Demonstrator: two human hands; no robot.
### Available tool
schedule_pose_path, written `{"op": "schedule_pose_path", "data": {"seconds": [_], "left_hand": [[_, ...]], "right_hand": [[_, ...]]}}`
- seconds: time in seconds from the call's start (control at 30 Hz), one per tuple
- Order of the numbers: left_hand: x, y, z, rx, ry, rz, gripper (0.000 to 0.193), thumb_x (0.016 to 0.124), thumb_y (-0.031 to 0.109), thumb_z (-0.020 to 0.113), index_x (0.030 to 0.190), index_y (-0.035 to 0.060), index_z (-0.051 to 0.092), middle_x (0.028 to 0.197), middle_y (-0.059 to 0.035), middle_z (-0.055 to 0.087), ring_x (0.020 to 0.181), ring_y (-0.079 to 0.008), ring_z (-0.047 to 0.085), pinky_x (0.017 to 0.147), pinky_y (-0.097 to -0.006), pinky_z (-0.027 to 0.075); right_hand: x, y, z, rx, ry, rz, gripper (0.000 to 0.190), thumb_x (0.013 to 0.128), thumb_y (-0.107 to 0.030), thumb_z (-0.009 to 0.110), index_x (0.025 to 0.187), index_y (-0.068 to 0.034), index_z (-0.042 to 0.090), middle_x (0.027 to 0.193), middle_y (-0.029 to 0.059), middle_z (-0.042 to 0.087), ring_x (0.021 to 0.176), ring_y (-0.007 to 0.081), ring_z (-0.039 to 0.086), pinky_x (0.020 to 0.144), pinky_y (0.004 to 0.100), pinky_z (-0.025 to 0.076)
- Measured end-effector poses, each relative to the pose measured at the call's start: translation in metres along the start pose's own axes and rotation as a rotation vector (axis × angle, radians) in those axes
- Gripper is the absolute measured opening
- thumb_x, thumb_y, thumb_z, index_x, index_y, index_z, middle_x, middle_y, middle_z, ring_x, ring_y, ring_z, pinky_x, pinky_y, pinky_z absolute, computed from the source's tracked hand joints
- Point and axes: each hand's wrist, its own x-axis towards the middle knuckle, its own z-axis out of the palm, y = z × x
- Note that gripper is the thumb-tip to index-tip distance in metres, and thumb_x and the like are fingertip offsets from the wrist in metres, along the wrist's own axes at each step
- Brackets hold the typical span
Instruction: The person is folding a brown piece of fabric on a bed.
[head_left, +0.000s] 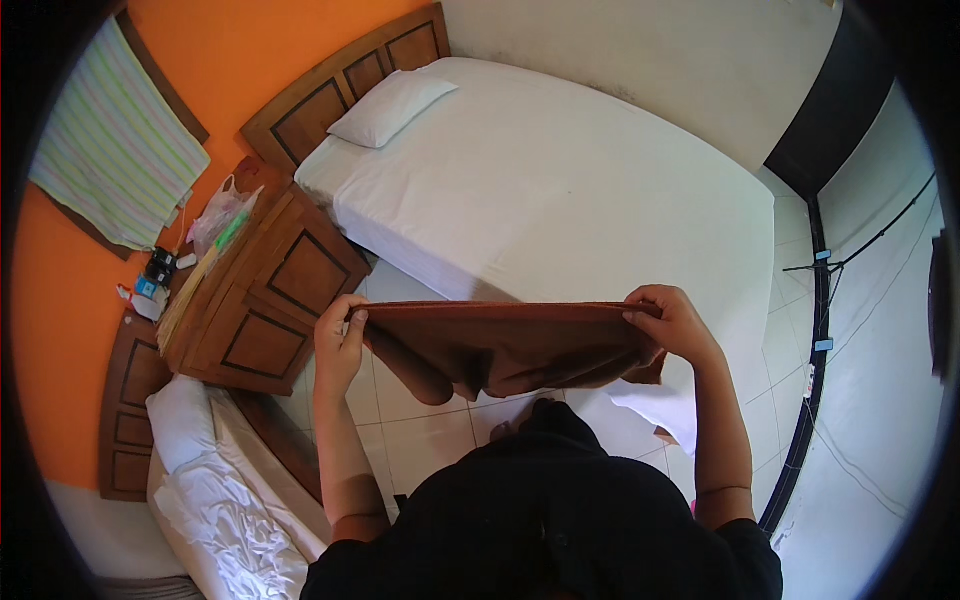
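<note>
A brown cloth (517, 337) is stretched taut along its upper edge between my two hands, in front of my body. My left hand (343, 341) pinches the left end of that edge between thumb and fingers. At the other end, my right hand (667, 322) grips the edge the same way. Below the straight edge the fabric hangs in loose folds over the tiled floor. Beyond it lies a bed with a white sheet (555, 180); the cloth covers part of its near side from view.
A white pillow (394, 107) lies by the wooden headboard (341, 86). Left of the bed stands a wooden cabinet (277, 292) with a stick broom (184, 300) and a plastic bag (219, 214) on top. A second bed with crumpled white bedding (225, 517) is at lower left.
</note>
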Motion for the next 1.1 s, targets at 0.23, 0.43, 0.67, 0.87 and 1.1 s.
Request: {"op": "schedule_pose_path", "data": {"seconds": [0.23, 0.43, 0.67, 0.87, 1.1], "left_hand": [[-0.009, -0.003, -0.015, -0.052, 0.016, -0.018, 0.01, 0.087, 0.01, 0.047, 0.084, 0.0013, 0.052, 0.07, 0.0, 0.049, 0.063, -0.0067, 0.044, 0.058, -0.0201, 0.036], [-0.013, -0.014, -0.022, -0.238, 0.093, -0.086, 0.009, 0.088, 0.012, 0.045, 0.088, 0.0051, 0.051, 0.075, 0.002, 0.049, 0.069, -0.0064, 0.043, 0.064, -0.02, 0.036], [-0.029, -0.045, -0.015, -0.39, -0.58, -0.439, 0.021, 0.078, 0.007, 0.046, 0.099, 0.0066, 0.049, 0.09, -0.0017, 0.05, 0.087, -0.0114, 0.045, 0.078, -0.0237, 0.036], [-0.042, -0.035, 0.066, -0.273, -1.051, -0.096, 0.05, 0.079, 0.02, 0.057, 0.123, 0.0029, 0.039, 0.103, -0.0088, 0.054, 0.104, -0.0177, 0.047, 0.088, -0.0286, 0.038], [-0.042, 0.032, 0.11, -0.737, -0.583, -0.195, 0.02, 0.083, 0.015, 0.055, 0.094, 0.0004, 0.048, 0.084, -0.0044, 0.053, 0.081, -0.0089, 0.049, 0.074, -0.0224, 0.039]], "right_hand": [[-0.003, -0.024, 0.001, -0.23, 0.115, -0.281, 0.007, 0.079, -0.001, 0.05, 0.083, 0.001, 0.055, 0.07, 0.0041, 0.052, 0.065, 0.0103, 0.051, 0.055, 0.0252, 0.04], [0.01, -0.009, 0.018, -0.093, 0.091, -0.343, 0.007, 0.083, -0.005, 0.048, 0.087, -0.002, 0.053, 0.073, 0.0031, 0.051, 0.066, 0.0101, 0.053, 0.056, 0.0249, 0.042], [0.011, -0.028, 0.033, 0.414, 0.01, -0.041, 0.02, 0.089, -0.019, 0.042, 0.083, -0.003, 0.051, 0.065, -0.0013, 0.049, 0.048, 0.0041, 0.043, 0.046, 0.0192, 0.038], [0.016, -0.086, 0.054, 0.073, -0.289, -0.188, 0.027, 0.088, -0.02, 0.046, 0.072, 0.001, 0.052, 0.062, 0.0016, 0.049, 0.061, 0.0082, 0.042, 0.06, 0.025, 0.039], [0.024, -0.092, 0.067, 0.031, -0.441, -0.218, 0.029, 0.088, -0.021, 0.047, 0.073, 0.002, 0.054, 0.065, 0.003, 0.055, 0.063, 0.0069, 0.048, 0.059, 0.0235, 0.041]]}}
